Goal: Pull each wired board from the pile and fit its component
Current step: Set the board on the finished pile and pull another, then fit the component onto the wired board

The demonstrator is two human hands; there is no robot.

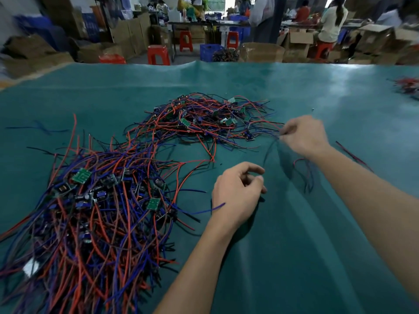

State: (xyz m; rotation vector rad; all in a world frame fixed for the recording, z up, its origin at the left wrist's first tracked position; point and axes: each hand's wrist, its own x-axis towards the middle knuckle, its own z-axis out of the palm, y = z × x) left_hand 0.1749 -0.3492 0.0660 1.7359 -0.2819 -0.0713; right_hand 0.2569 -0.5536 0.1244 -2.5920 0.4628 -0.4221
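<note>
Wired boards lie in two heaps on the green table cover (317, 223): a far pile (210, 118) up the middle of the table and a bigger near pile (95, 211) at the left. Which heap is finished and which is waiting cannot be told from this head view, but both are large, so I judge plenty of work is left.

Reaching out to the far pile's right edge, the right hand (303, 137) pinches thin wires (275, 138) between thumb and fingertips, the arm stretched well forward. Nearer, the left hand (238, 193) hovers just above the cover with fingers curled in; it may hold some small part, though that is too blurred to tell.
</note>
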